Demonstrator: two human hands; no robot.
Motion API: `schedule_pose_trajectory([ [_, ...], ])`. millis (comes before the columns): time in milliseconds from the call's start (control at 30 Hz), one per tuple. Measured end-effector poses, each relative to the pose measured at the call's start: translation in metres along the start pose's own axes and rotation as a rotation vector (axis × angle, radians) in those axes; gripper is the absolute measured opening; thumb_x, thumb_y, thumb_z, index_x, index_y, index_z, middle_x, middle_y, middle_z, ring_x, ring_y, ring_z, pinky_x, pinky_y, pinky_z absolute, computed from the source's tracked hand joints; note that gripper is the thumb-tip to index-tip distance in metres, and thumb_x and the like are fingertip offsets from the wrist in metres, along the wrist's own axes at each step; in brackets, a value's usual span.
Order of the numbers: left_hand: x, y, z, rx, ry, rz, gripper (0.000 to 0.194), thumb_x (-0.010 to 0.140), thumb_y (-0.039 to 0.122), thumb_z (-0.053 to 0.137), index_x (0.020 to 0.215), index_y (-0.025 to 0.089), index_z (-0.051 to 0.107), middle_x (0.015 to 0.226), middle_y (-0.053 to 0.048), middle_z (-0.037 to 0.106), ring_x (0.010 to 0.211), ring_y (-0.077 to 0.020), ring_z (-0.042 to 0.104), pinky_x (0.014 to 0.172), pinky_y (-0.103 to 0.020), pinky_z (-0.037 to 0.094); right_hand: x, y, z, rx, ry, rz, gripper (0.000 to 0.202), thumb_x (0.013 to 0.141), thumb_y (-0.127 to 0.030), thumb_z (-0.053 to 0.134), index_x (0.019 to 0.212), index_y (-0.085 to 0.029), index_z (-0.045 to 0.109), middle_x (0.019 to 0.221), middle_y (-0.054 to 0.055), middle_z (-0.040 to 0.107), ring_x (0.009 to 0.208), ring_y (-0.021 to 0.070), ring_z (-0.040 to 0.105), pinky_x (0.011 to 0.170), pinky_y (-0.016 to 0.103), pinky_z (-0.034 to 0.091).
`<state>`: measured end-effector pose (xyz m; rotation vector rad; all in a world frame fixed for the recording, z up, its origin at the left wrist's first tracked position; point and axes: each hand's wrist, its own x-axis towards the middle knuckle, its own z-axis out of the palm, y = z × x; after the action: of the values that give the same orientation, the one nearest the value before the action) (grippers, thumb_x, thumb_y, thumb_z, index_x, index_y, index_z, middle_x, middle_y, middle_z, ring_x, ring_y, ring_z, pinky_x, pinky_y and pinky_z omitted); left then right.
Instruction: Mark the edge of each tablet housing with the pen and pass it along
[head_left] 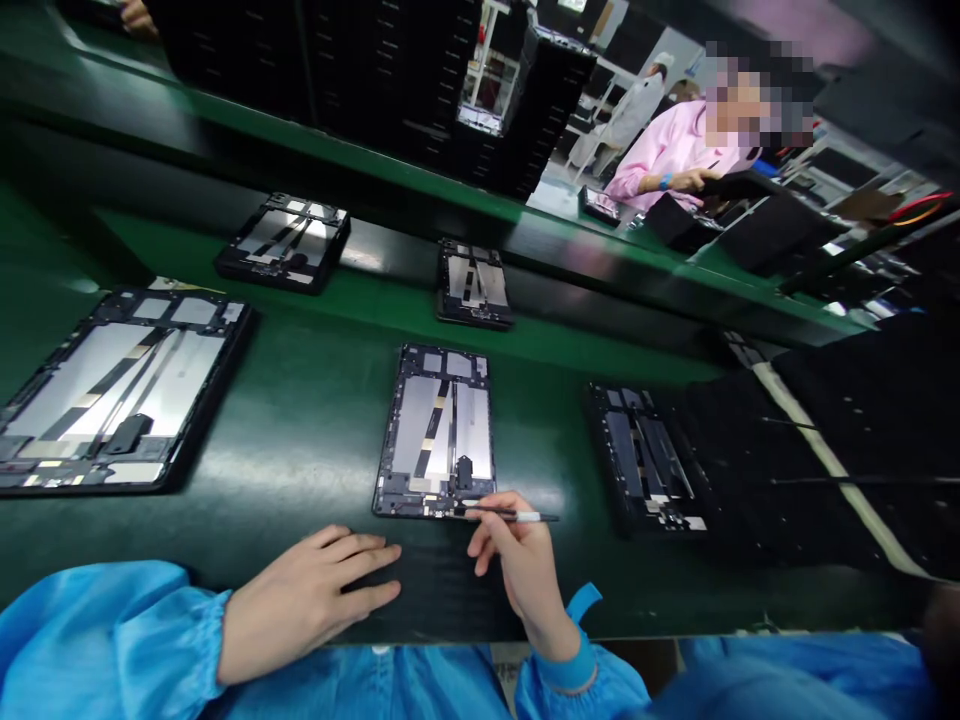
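Note:
An opened tablet [439,430] with bare inner parts lies on the green table [300,400] in front of me. My right hand [517,550] pinches a thin dark tool with a pale band [525,517], whose left end is over the tablet's lower right edge. Flat on the table, fingers spread, my left hand [315,595] is left of and below the tablet, apart from it.
Stacked opened tablets stand at left [120,390], back left [289,240], back middle [475,283] and right [649,460]. Black material [840,430] covers the far right. Dark trays [337,80] rise on a shelf behind. A person in pink [667,150] works across the shelf.

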<state>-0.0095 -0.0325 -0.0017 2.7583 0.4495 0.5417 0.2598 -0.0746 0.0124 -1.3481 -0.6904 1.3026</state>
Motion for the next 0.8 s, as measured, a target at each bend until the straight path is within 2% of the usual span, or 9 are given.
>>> schedule_pose_trajectory([
  [100, -0.009, 0.002, -0.005, -0.083, 0.006, -0.023, 0.022, 0.103, 0.024, 0.065, 0.123, 0.03, 0.07, 0.133, -0.001, 0.071, 0.113, -0.0211, 0.065, 0.093, -0.034, 0.047, -0.006, 0.006, 0.003, -0.058, -0.096, -0.001, 0.045, 0.082, -0.062, 0.079, 0.088, -0.02, 0.065, 0.077, 0.004, 0.074, 0.051, 0.014, 0.068, 0.038, 0.02, 0.053],
  [233, -0.004, 0.01, -0.002, -0.013, 0.059, -0.048, 0.022, 0.101, 0.019, 0.066, 0.123, 0.025, 0.069, 0.125, -0.003, 0.073, 0.105, -0.021, 0.067, 0.086, -0.034, 0.047, -0.012, 0.008, 0.01, -0.333, -0.24, -0.029, 0.03, 0.09, -0.048, 0.075, 0.085, -0.019, 0.068, 0.071, 0.001, 0.069, 0.059, 0.0159, 0.072, 0.05, 0.022, 0.055],
  [333, 0.002, 0.01, 0.001, 0.055, 0.06, -0.014, 0.024, 0.1, 0.023, 0.071, 0.124, 0.025, 0.069, 0.126, -0.002, 0.073, 0.108, -0.0216, 0.065, 0.085, -0.034, 0.047, -0.011, 0.004, 0.012, -0.577, -0.277, -0.099, 0.02, 0.091, -0.038, 0.072, 0.084, -0.02, 0.068, 0.069, 0.0, 0.067, 0.059, 0.0171, 0.07, 0.054, 0.025, 0.052],
  [433, 0.003, 0.009, 0.002, 0.054, 0.06, -0.009, 0.025, 0.099, 0.024, 0.073, 0.123, 0.025, 0.069, 0.125, -0.003, 0.073, 0.108, -0.0212, 0.065, 0.085, -0.033, 0.048, -0.008, 0.001, 0.014, -0.725, -0.286, -0.178, 0.016, 0.092, -0.035, 0.069, 0.083, -0.021, 0.067, 0.071, 0.0, 0.068, 0.059, 0.017, 0.067, 0.055, 0.026, 0.048],
  [600, 0.002, 0.009, 0.001, 0.037, 0.057, -0.023, 0.025, 0.1, 0.023, 0.071, 0.125, 0.025, 0.069, 0.125, -0.003, 0.073, 0.109, -0.0221, 0.064, 0.085, -0.034, 0.048, -0.006, -0.002, 0.019, -0.773, -0.331, -0.216, 0.014, 0.093, -0.031, 0.067, 0.083, -0.021, 0.067, 0.074, 0.001, 0.07, 0.066, 0.0183, 0.067, 0.062, 0.027, 0.047],
  [733, 0.001, 0.009, 0.001, 0.02, 0.07, -0.024, 0.02, 0.105, 0.023, 0.062, 0.124, 0.025, 0.069, 0.126, -0.003, 0.072, 0.11, -0.0224, 0.064, 0.087, -0.035, 0.046, -0.006, 0.001, 0.02, -0.757, -0.311, -0.192, 0.015, 0.094, -0.032, 0.068, 0.083, -0.021, 0.069, 0.073, 0.0, 0.07, 0.065, 0.0174, 0.065, 0.061, 0.027, 0.046],
  [800, 0.001, 0.009, 0.001, 0.022, 0.068, -0.021, 0.02, 0.104, 0.023, 0.064, 0.123, 0.025, 0.069, 0.126, -0.003, 0.072, 0.11, -0.0227, 0.063, 0.087, -0.035, 0.046, -0.006, 0.005, 0.02, -0.748, -0.302, -0.193, 0.018, 0.094, -0.034, 0.068, 0.083, -0.021, 0.069, 0.072, 0.0, 0.069, 0.063, 0.0167, 0.064, 0.059, 0.027, 0.045],
])
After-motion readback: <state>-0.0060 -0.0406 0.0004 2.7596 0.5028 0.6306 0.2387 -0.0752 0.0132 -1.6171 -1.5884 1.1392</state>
